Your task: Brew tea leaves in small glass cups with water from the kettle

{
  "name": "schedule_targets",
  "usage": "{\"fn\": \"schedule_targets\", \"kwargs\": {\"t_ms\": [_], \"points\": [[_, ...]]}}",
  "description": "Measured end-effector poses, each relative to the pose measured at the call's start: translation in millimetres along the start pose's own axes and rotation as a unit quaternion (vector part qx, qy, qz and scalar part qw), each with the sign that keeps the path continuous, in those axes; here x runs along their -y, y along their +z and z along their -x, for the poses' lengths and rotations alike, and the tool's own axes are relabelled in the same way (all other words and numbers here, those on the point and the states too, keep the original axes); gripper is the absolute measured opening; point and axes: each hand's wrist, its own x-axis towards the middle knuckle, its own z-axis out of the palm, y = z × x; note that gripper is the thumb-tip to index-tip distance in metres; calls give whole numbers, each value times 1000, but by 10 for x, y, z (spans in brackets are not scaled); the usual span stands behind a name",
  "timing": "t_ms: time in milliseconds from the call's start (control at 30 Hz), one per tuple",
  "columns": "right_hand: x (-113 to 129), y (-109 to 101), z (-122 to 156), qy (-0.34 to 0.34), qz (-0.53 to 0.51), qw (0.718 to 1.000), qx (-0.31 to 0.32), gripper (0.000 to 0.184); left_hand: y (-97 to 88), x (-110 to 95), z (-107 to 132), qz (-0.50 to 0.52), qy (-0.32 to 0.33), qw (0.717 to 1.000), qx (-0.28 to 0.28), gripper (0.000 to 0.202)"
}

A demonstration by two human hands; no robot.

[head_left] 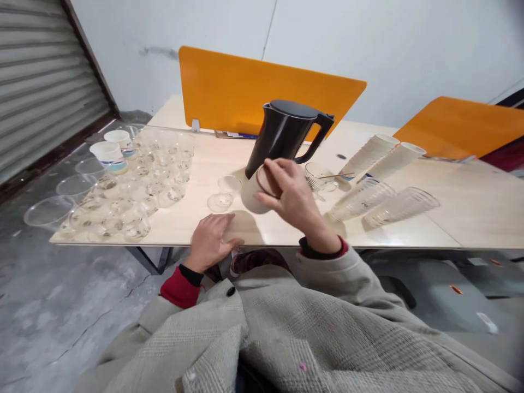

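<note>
The pale table [450, 207] is carrying every item under review. An orange panel [229, 87] is standing along its far side, apparently as a divider. A black kettle [278, 139] is standing in front of that panel, its handle pointing right; this is probably keeping its grip on the right hand's side.

On the left, many clear cups [139, 224] are standing close together, seemingly to save room, and dark specks are showing among them. Two printed paper cups [111, 158] are standing with that group. On the right, paper-cup stacks [368, 155] and clear-cup stacks [401, 207] are standing nested, presumably for compactness.

The right hand [286, 188] is clamping a pale container [251, 199], fingers and thumb gripping about its rim, likely for a secure hold from above. The container is sitting before the kettle; whether it is touching the table cannot be told. The left hand [213, 240] is resting at the table's front edge, thumb and fingers apart, holding nothing, perhaps for support.

A lone clear cup [223, 196] is standing just left of the container, apart from the large group. A clear vessel [315, 168] is showing behind the right hand, partly hidden.
</note>
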Motion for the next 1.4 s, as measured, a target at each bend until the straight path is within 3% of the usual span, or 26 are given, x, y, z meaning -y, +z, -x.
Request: {"fn": "schedule_targets", "kwargs": {"t_ms": [100,200,367,500,667,900,1167,1400], "points": [[-163,-110,-351,-23,25,999,-29,74,3,-29,-15,-23,26,999,24,55],[-306,-2,-737,-38,33,998,-29,73,4,-42,-14,-27,33,998,36,48],[-497,526,-1310,-18,36,999,1,71,-11,-55,2,-25,40,998,46,44],[-553,983,-1589,11,35,999,32,73,-5,-61,12,-22,43,998,43,47],[-500,1373,-1631,49,35,995,85,71,20,-51,34,-27,51,998,38,50],[-538,1604,-1567,69,39,988,133,63,10,-77,37,-21,45,998,37,46],[-639,1682,-1570,75,54,989,117,56,21,-81,39,-27,41,998,36,49],[-546,1560,-1567,86,49,983,151,79,7,-64,28,-41,50,997,38,48]]}}
